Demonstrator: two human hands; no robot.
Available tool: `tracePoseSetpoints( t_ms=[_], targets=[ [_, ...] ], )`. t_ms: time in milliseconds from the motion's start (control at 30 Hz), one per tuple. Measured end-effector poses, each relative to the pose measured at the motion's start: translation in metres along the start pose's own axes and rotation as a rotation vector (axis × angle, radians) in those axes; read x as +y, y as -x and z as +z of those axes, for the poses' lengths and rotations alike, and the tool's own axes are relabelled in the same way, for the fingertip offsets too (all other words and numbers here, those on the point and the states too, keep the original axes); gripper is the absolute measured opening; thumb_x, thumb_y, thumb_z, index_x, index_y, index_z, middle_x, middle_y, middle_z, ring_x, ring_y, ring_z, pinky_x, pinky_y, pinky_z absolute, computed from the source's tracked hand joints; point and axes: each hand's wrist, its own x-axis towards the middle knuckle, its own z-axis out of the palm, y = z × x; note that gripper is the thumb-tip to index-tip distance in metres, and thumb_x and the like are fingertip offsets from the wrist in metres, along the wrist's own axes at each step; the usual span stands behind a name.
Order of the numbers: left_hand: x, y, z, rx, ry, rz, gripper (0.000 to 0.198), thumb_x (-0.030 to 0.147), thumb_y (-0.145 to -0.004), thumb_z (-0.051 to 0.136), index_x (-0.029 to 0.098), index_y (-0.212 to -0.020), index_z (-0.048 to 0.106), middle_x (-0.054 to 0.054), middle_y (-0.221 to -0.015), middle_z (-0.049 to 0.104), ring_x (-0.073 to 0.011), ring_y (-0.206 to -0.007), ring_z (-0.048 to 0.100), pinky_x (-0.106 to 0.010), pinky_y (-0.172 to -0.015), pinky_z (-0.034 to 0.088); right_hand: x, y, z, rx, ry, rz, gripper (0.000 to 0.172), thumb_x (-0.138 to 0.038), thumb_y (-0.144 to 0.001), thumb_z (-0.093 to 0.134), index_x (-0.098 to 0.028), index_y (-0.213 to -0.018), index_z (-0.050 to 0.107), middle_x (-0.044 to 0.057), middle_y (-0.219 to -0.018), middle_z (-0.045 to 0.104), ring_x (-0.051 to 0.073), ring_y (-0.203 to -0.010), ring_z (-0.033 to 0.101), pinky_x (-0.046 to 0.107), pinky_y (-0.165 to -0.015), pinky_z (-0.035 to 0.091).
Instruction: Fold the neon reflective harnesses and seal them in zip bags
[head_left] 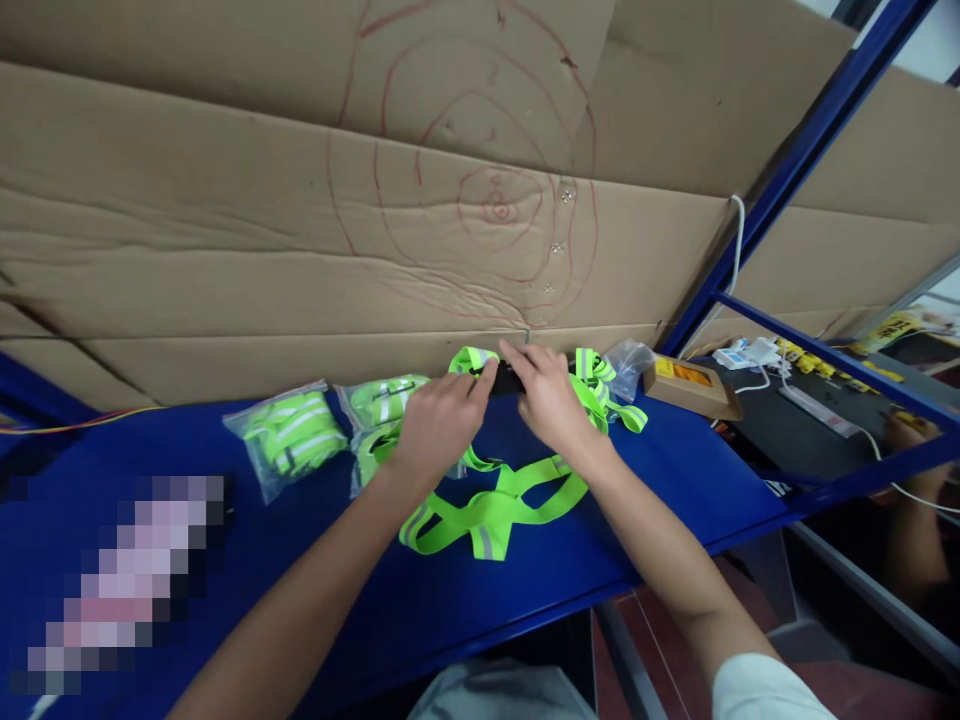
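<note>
- Head view: I see cardboard sheeting (pixel 225 210) across the far side, red rings drawn on it.
- Below it spreads the blue tabletop (pixel 555 565).
- Neon-green harness (pixel 487 512) with silver reflective bands lies at the tabletop's middle, its crossed straps on the near side, more green webbing beyond, at the hands.
- My left grip (pixel 446 410) and right grip (pixel 553 395) meet over the far edge, fingers bent in towards each other; I cannot tell how firmly either one closes.
- Left of them, two clear bags of green straps: the outer bag (pixel 298 435) and the inner bag (pixel 391 402), partly behind my left forearm.
- Cardboard box (pixel 694 393) sits at the far right.
- Black piece (pixel 510 379), smallest, shows between my fingertips, touching or just beside them.
</note>
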Motion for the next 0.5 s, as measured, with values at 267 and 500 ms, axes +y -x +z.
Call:
tracePoseSetpoints(
  t_ms=[267, 500],
  targets=[
    [-0.043, -0.018, -0.076, 0.15, 0.56, 0.023, 0.1, 0.074, -0.081, 0.068, 0.021, -0.159, 0.035, -0.016, -0.148, 0.048, -0.0328, -0.139, 0.046, -0.052, -0.119, 0.037, -0.011, -0.037, -0.054, 0.082, -0.349, -0.227, 0.077, -0.002, -0.075, 0.046, -0.02, -0.15, 0.045, 0.008, -0.138, 0.061, 0.023, -0.127, 0.057, 0.042, -0.111, 0.044],
    [-0.05, -0.017, -0.042, -0.272, 1.444, -0.022, 0.098, 0.079, -0.08, 0.064, 0.025, -0.158, 0.037, -0.016, -0.152, 0.052, -0.0349, -0.128, 0.062, -0.043, -0.101, 0.056, -0.014, -0.038, -0.044, 0.129, -0.573, -0.182, 0.063, -0.009, -0.082, 0.051, -0.019, -0.143, 0.05, 0.008, -0.135, 0.062, 0.021, -0.12, 0.062, 0.039, -0.103, 0.051]
  ],
)
